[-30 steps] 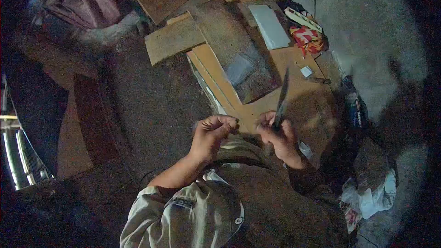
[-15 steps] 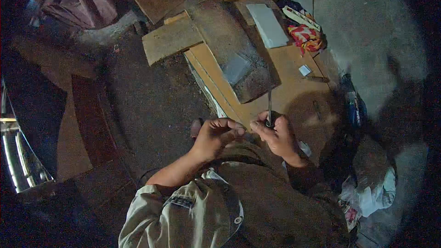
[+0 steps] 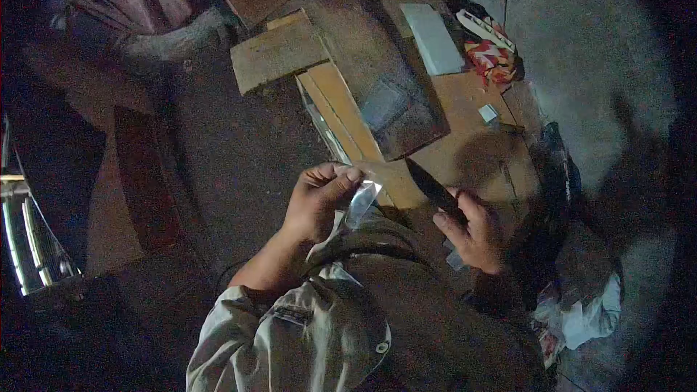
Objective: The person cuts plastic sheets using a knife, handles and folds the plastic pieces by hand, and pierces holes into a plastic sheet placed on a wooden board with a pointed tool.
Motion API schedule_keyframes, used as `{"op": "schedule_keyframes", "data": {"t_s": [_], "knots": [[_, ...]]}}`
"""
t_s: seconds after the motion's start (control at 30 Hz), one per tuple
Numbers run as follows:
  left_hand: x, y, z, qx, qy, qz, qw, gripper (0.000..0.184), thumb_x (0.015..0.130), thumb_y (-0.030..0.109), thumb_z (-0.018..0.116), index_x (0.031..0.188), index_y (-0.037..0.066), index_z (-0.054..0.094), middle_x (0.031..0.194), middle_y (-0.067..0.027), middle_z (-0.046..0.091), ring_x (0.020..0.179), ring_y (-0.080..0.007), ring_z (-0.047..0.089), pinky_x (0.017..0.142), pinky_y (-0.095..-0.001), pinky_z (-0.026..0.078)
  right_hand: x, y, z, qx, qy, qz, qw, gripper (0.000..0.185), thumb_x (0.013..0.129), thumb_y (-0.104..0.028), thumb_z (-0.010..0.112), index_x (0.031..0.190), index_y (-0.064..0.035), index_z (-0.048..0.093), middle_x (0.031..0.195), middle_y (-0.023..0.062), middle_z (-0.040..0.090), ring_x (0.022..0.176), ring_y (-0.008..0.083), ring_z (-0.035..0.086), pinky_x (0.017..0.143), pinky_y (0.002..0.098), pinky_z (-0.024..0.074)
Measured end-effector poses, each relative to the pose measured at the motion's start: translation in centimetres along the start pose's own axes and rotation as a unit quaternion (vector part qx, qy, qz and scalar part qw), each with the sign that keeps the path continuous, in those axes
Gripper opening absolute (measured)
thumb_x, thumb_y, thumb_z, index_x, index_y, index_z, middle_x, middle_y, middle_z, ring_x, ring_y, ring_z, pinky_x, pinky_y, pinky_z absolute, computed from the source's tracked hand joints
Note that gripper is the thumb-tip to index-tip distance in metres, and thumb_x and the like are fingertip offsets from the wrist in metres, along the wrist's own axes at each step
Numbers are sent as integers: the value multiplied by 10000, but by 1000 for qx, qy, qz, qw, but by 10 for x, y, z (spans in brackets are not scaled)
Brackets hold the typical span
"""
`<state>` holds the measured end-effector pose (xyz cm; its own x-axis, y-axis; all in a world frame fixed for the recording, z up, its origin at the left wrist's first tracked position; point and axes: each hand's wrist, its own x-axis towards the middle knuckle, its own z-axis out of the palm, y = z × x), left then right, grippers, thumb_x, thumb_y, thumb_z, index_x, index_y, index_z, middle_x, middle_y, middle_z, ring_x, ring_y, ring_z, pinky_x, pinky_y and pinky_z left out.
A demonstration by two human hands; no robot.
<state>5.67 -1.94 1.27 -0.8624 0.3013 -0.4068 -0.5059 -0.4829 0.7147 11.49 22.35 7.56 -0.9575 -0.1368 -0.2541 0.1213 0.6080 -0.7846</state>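
Observation:
Between the thumb and fingers of my left hand hangs a small clear plastic piece, shiny at its top. My right hand is closed on a dark knife, whose blade points up and to the left, apart from the plastic. Both hands are above my lap, at the near edge of a cardboard-covered surface. Beyond them a dark worn board lies on the cardboard, with a translucent bluish packet on it.
A white flat slab lies further back, beside a red and yellow cloth and a pale strip. A small white square sits on the cardboard. White plastic bags are at the lower right.
My hands have moved apart. The knife has swung from upright to leaning left, and the clear plastic now shows below my left fingers.

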Motion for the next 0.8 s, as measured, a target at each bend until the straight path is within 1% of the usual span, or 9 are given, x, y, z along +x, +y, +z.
{"op": "schedule_keyframes", "data": {"t_s": [0.13,0.2,0.23,0.3,0.37,0.43,0.53,0.6,0.8], "knots": [[2,0,-6,-17,-2,0,1000,120,829,164,655,808,47,638,704,10,616,573,-53,514,513,-193,387,-4,7,4,-16,-27,1,1000,396,859,-220,586,1169,12,500,1088,206,582,1043,309,566,881,353,431],[1,3,-4,-26,-3,9,1000,118,830,160,653,814,44,639,713,5,618,581,-59,520,525,-201,398,-5,14,9,-12,19,-68,997,388,838,-191,604,1141,35,521,940,155,590,869,233,581,780,325,443],[1,4,-3,-35,-3,18,999,116,831,156,651,819,42,641,722,0,620,590,-65,527,538,-208,409,-5,15,9,-12,19,-68,997,388,838,-191,604,1141,35,521,940,155,590,869,233,581,780,325,443],[-1,6,-4,-29,-10,11,999,113,832,149,649,828,36,643,732,-2,623,612,-68,535,561,-217,420,-5,15,9,-19,12,-58,998,390,835,-193,608,1137,41,529,963,192,596,920,287,589,808,342,444],[-4,7,-5,-23,-17,5,1000,111,832,142,647,838,31,645,743,-3,625,634,-71,543,584,-225,431,-1,17,11,-31,13,-67,997,390,832,-197,610,1131,42,534,960,202,597,918,294,594,800,345,450],[-9,7,-5,90,-40,5,995,108,826,124,649,861,23,649,765,-5,634,669,-75,551,621,-230,437,3,14,12,-44,16,-75,996,389,829,-200,613,1125,42,540,957,213,597,917,302,599,791,349,456],[-12,-5,-1,136,-92,-9,986,123,817,112,659,884,10,651,793,-15,645,710,-83,566,664,-237,448,7,6,15,-31,12,-39,999,384,825,-201,614,1116,39,539,961,222,594,896,334,602,766,369,464],[-15,-6,4,177,-118,-45,976,142,812,114,668,888,-5,650,812,-33,649,757,-93,578,709,-247,458,11,7,15,-119,31,-80,989,412,831,-259,621,1128,9,520,917,227,587,859,382,582,737,411,464],[-15,-9,8,213,-140,-43,966,129,819,101,656,886,-9,649,818,-45,649,779,-97,584,723,-251,462,17,7,20,-129,33,-98,986,448,799,-290,645,1110,11,529,848,217,573,761,382,582,650,439,468]]}}
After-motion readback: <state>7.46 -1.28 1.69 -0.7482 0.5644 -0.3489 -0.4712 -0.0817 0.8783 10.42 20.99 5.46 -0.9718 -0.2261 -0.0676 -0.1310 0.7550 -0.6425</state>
